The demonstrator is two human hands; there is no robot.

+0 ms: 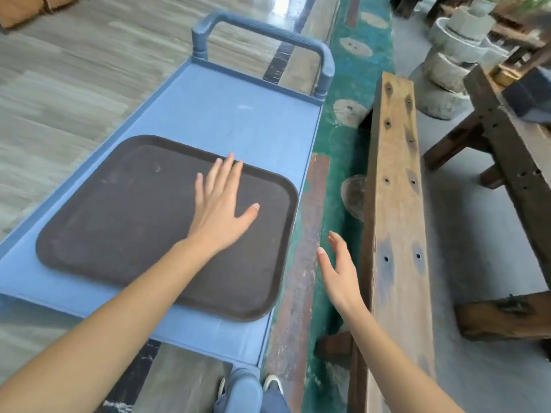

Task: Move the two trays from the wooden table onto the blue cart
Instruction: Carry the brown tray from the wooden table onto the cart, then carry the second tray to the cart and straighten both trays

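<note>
Your left hand (pixel 220 204) lies flat and spread over the far right part of a brown tray (pixel 119 222), palm down, fingers reaching to its far rim; it grips nothing, and whether it presses the tray or floats just above cannot be told. That tray sits on the near half of the blue cart (pixel 238 114), its long axis running from lower left toward the right of the frame, slightly skewed to the cart's edges. Your right hand (pixel 337 269) hangs open and empty, thumb up, in the gap between the cart and the wooden bench (pixel 393 204) at the right of the frame. Only one tray shows; a second may lie stacked beneath it, but that cannot be told, and no other tray is in view. If one is left, judge it to lie off toward the right, so your right hand is the nearer one to lead the turn. The tray is a dark, matte, rounded rectangle with a low raised rim and a grainy, non-slip look. The cart top is smooth moulded plastic with a shallow lip and a looped handle (pixel 262 31) at its far end.
</note>
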